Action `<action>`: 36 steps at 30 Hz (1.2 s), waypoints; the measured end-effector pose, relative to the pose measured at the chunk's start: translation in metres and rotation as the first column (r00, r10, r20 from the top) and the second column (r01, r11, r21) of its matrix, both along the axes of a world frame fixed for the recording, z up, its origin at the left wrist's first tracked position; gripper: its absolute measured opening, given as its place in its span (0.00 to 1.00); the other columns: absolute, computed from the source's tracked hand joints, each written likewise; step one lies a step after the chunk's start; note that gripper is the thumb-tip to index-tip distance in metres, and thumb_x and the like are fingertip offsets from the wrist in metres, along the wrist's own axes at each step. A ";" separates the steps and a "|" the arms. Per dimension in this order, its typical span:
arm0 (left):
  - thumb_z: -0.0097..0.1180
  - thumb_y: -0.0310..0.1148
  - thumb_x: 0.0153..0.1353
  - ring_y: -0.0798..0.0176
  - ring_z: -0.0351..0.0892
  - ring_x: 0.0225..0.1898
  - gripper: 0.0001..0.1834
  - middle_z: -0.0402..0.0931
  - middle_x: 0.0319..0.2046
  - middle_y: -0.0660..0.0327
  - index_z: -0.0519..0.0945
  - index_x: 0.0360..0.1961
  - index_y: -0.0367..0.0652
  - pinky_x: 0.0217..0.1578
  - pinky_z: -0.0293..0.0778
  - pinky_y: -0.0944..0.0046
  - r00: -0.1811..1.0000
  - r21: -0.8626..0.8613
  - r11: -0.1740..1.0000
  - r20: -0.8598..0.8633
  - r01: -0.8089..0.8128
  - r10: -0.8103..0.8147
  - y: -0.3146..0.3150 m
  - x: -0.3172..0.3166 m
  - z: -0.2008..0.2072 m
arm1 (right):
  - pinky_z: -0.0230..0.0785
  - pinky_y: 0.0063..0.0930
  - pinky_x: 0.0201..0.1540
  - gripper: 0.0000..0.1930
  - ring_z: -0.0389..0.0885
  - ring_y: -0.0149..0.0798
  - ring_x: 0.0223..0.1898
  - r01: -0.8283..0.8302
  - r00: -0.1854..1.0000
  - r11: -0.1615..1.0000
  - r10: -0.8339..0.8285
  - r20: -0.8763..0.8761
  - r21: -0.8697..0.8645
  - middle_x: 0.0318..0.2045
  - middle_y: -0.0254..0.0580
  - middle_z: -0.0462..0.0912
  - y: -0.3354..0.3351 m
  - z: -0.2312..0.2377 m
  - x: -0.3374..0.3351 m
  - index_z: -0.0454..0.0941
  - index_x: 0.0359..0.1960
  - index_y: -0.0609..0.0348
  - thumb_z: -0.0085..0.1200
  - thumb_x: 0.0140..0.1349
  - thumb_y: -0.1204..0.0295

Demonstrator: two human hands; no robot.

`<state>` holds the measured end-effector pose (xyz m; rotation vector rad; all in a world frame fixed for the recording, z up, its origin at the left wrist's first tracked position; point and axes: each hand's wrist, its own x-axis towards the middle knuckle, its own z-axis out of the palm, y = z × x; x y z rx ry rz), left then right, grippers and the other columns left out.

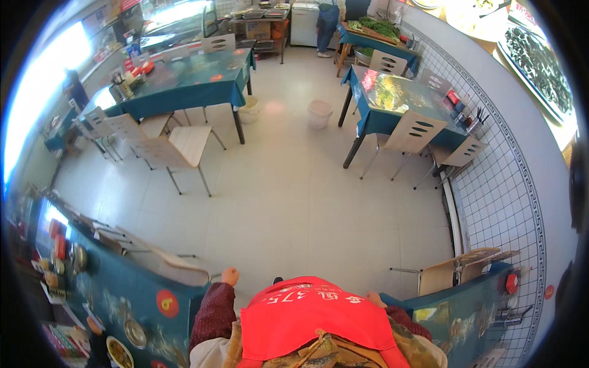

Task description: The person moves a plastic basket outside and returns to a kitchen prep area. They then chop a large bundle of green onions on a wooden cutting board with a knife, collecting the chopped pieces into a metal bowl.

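My left hand [230, 276] hangs at my side beside the corner of a table with a green cloth [196, 297]. Its fingers look curled in, and nothing shows in them. Partly covered by the edge of my red apron [316, 319], my right hand [375, 299] is near another green-covered table [451, 306]; its fingers are too hidden to make out. Dark red sleeves [213, 313] cover my forearms. Neither hand visibly touches a tabletop.
Wooden chairs [184, 147] and green-clothed tables [178, 83] line both sides of a tiled floor [294, 196]. Two buckets [319, 115] stand ahead. People [327, 27] stand at the back near leafy greens [380, 27]. At lower left, another person's hand [93, 325] is near a bowl [119, 352].
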<state>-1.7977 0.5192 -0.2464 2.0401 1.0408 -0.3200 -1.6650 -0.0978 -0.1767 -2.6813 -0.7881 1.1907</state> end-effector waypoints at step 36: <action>0.55 0.32 0.57 0.60 0.82 0.28 0.14 0.80 0.27 0.54 0.81 0.42 0.37 0.26 0.79 0.60 0.962 -0.240 0.964 -0.217 0.114 -0.168 0.322 0.692 -0.006 | 0.73 0.44 0.36 0.10 0.81 0.55 0.31 0.345 0.935 0.937 -0.349 0.068 0.061 0.27 0.56 0.82 0.374 0.044 0.802 0.78 0.30 0.61 0.53 0.55 0.66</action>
